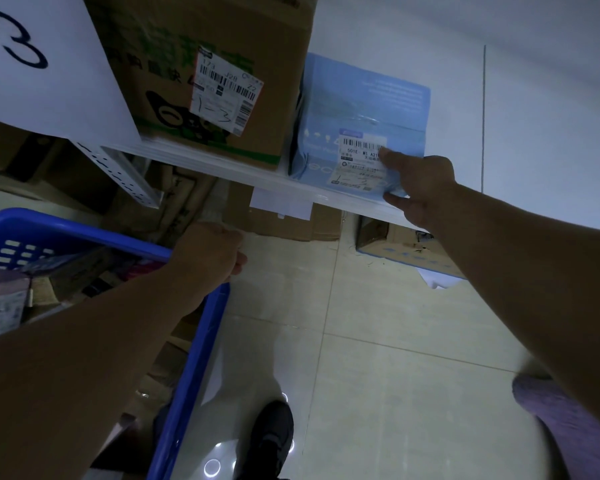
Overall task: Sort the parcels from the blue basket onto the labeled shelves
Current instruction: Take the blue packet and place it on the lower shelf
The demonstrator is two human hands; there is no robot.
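The pale blue parcel [361, 109] lies on the white shelf [222, 166], at its near edge, just beside a tall brown box [146, 64] on its left. Whether the two touch is hard to tell in the dim, blurred light. The parcel's white shipping label faces the camera; its barcode shows, but the small print is unreadable and its right end is covered by the thumb. The box runs out of the top of the frame, and its own label bears a handwritten "1-3".

The right hand [423, 188] pinches the parcel's near right corner, thumb on the label face and a finger along the lower edge at the shelf lip. The other fingers are hidden behind the hand.

The left hand [212, 254] is curled over the far corner of the blue basket [194, 358], gripping its rim; its fingertips are out of sight. The forearm covers much of the basket, whose contents are dark, jumbled packages that are hard to make out.

A paper sign [42, 64] at upper left is cut off, showing only a "3". More cartons [284, 223] sit in shadow under the shelf. A dark shoe [271, 438] stands on the tiled floor [378, 323].
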